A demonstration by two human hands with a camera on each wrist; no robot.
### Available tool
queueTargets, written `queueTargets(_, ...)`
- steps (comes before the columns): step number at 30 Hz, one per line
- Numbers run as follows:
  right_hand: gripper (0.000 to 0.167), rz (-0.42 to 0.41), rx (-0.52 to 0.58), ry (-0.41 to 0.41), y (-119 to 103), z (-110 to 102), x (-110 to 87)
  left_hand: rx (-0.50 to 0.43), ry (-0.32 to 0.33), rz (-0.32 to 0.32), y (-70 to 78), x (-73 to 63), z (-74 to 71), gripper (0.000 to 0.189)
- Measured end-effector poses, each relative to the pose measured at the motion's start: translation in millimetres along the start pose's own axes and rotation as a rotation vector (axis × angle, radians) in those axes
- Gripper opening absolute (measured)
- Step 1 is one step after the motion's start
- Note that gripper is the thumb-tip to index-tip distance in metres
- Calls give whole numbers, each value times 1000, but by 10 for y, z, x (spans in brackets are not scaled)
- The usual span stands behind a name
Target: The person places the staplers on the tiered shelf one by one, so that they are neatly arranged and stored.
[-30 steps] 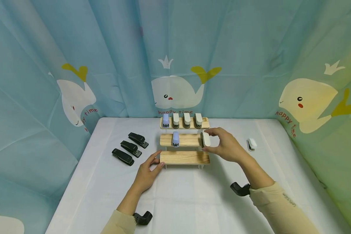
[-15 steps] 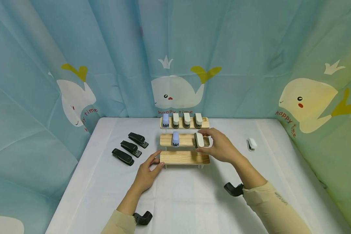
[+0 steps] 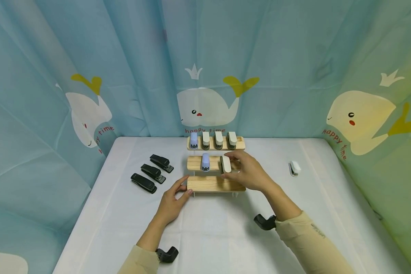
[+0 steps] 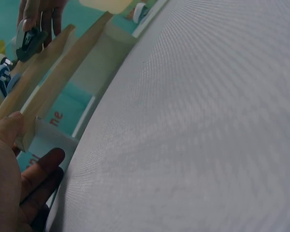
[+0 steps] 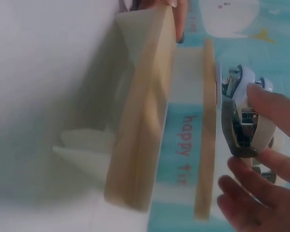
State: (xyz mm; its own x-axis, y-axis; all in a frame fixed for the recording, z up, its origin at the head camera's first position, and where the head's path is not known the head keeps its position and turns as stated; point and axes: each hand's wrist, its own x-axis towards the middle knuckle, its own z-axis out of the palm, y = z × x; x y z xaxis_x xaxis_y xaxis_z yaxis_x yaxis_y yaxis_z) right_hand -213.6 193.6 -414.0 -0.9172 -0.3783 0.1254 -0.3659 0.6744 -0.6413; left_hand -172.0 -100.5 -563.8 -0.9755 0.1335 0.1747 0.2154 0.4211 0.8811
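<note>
My right hand [image 3: 248, 171] pinches a white-and-dark mini stapler [image 3: 226, 164] between thumb and fingers, over the middle tier of a three-tier wooden rack [image 3: 202, 183]. In the right wrist view the stapler [image 5: 246, 126] is tilted beside that tier's edge. A lavender stapler [image 3: 206, 162] sits on the same tier, to the left. At the left end of the bottom tier, my left hand [image 3: 171, 203] holds the board's corner with thumb and index finger; in the left wrist view its other fingers [image 4: 41, 174] hang below the board.
The top tier holds another lavender stapler [image 3: 193, 140] and several white ones [image 3: 218, 140]. Three black staplers [image 3: 153, 173] lie on the white table left of the rack. One white stapler [image 3: 295, 168] lies at the right. A blue whale-print curtain [image 3: 281, 57] hangs behind.
My right hand has carried the white stapler leftward along the middle tier, from its right end toward the lavender stapler. The left hand has stayed at the rack's corner.
</note>
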Motion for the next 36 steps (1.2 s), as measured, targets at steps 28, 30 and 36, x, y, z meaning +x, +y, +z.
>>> queueTargets(28,71,52,-39,51,-72,216,106,6,-1,-1,2,5,1,55)
queueTargets(30,72,47,-50,62,-68,238,113,7,0,0,2,5,1,55)
queueTargets(36,74,37,-84,82,-49,297,125,17,2,-1,-9,0,2,55)
